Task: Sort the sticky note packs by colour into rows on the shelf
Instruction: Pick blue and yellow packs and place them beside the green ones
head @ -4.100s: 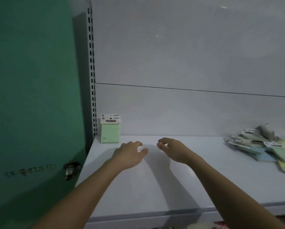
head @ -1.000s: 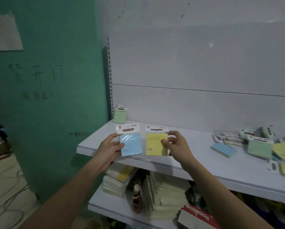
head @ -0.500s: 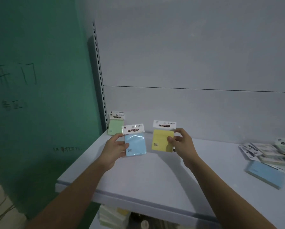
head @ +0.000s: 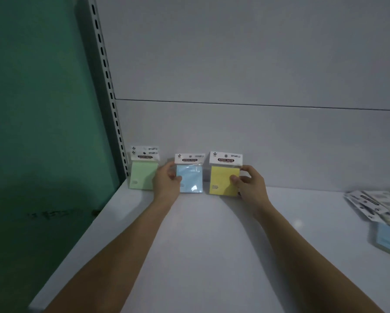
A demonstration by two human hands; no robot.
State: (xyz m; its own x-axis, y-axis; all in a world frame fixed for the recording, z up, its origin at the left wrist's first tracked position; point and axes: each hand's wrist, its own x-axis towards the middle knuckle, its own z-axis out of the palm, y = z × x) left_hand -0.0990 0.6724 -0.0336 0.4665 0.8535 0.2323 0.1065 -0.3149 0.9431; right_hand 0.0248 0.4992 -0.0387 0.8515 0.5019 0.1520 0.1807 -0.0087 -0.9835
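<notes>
Your hands, left hand and right hand, pinch the blue pack and yellow pack upright beside the green pack, so letting go carelessly could topple them.

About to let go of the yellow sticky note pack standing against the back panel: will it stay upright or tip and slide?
The yellow sticky note pack in its clear wrapper looks thin and light, so it may tip forward unless leaned back, like the green sticky note pack. The glossy wrapper on the smooth white shelf could let its base slide. The right hand pinches it easily, suggesting little weight.
</notes>
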